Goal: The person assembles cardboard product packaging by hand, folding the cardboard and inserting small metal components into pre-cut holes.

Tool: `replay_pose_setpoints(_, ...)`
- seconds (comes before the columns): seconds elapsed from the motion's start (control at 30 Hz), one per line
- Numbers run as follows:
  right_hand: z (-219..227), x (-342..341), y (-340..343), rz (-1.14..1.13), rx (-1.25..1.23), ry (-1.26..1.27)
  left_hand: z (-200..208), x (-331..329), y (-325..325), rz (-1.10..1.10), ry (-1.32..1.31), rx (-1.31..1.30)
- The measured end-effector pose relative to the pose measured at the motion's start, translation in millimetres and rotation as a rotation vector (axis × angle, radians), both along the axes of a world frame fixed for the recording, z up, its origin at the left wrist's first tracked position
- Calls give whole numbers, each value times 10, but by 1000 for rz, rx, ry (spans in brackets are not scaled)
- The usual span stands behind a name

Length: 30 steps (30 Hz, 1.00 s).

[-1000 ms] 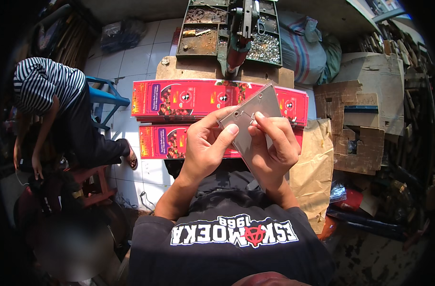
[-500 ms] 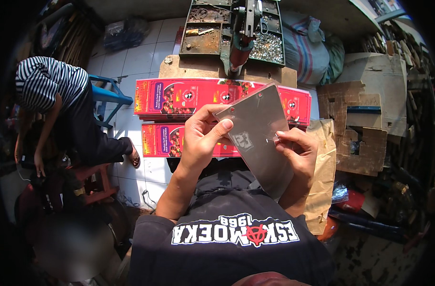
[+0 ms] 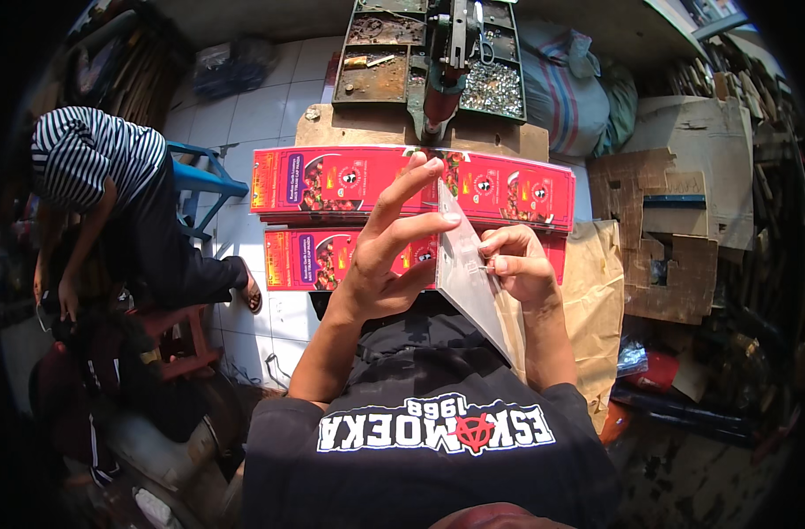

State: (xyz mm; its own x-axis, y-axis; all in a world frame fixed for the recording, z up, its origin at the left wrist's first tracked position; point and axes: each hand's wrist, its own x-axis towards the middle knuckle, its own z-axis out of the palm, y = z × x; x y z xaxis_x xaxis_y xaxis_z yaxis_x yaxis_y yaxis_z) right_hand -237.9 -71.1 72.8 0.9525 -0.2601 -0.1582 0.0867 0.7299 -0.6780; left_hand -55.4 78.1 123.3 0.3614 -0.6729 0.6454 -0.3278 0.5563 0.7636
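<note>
A thin grey rectangular sheet (image 3: 467, 269) is held up in front of my chest, tilted steeply, with a pale mark on its face. My left hand (image 3: 378, 251) supports it from the left, fingers stretched out and tips touching its upper edge. Close against the face of the sheet, my right hand (image 3: 524, 264) pinches thumb and forefinger together; what lies between them is too small to make out. Behind and below the hands lie two stacks of red printed strips, the far stack (image 3: 394, 189) and the near stack (image 3: 288, 260).
Beyond the stacks stands an upright press (image 3: 442, 97) on a board, among metal trays (image 3: 373, 79) of small fittings. Brown paper (image 3: 592, 309) and cut cardboard (image 3: 654, 238) lie to the right. At left a person in stripes (image 3: 103, 150) bends beside a blue stool (image 3: 204, 185).
The sheet has turned from facing up to a steep, nearly edge-on tilt. My left fingers have straightened along its edge, and my right hand has shifted slightly left, still pinching.
</note>
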Motion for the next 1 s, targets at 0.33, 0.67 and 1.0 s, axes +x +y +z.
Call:
replay_pose_setpoints(0.33,-63,-103,-43,-183,-70,-117,138,141,99,110,-144,284)
replay_pose_setpoints(0.67,219,-222,201,-221,-711,86,85,14,61,283,131,458)
replay_pose_setpoints(1.0,520,-82,227,-322,-713,213,337,98,258,-67,563,509)
